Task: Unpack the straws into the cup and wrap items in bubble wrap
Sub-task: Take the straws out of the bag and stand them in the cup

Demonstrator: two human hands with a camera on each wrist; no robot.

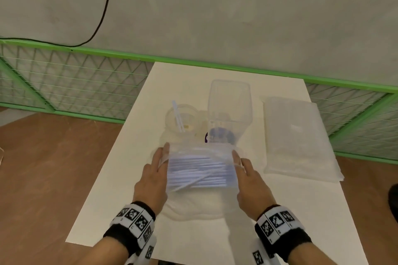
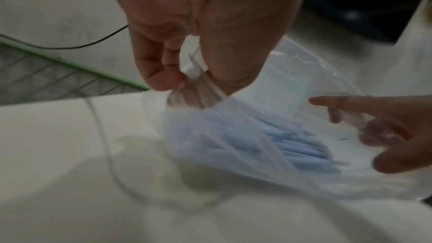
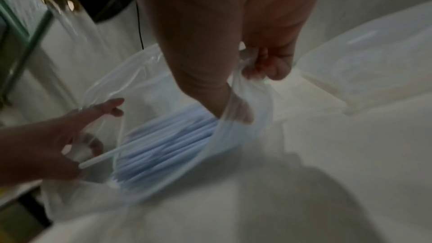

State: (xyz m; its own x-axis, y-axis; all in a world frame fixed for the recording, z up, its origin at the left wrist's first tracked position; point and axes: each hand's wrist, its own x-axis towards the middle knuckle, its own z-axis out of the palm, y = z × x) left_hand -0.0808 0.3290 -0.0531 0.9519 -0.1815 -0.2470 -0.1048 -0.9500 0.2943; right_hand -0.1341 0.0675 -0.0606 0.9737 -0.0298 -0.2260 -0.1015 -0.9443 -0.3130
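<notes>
At the left, the bag (image 1: 200,168) is pinched at its edge by the left hand (image 1: 150,180), the film caught between thumb and fingertips as the left wrist view shows, and it is held just above the sheet of bubble wrap (image 1: 193,206) spread on the table (image 1: 120,157). Behind that hand, a cup (image 1: 183,118) stands with a couple of straws already leaning in it. In the middle, the straws (image 1: 198,170) lie crosswise in a loose bundle inside the clear bag, one of them skewed across the rest. They are judged to be very light and fairly stiff but easily kinked, and smooth enough to slide against each other and spill if the bag is tipped; the film itself is thin, limp and slippery (it gathers into folds wherever it is pinched). A hold on the bundle near its middle, closed round several straws at once, is judged safer than a grip on one end. Just behind the bag a tall clear container (image 1: 229,105) stands, a dark blue object seen through its base. To the right, the other edge of the bag is pinched by the right hand (image 1: 252,183), thumb pressed into bunched film, so the mouth is stretched between the two hands. Farther right, a folded stack of wrap (image 1: 299,137) lies untouched.
</notes>
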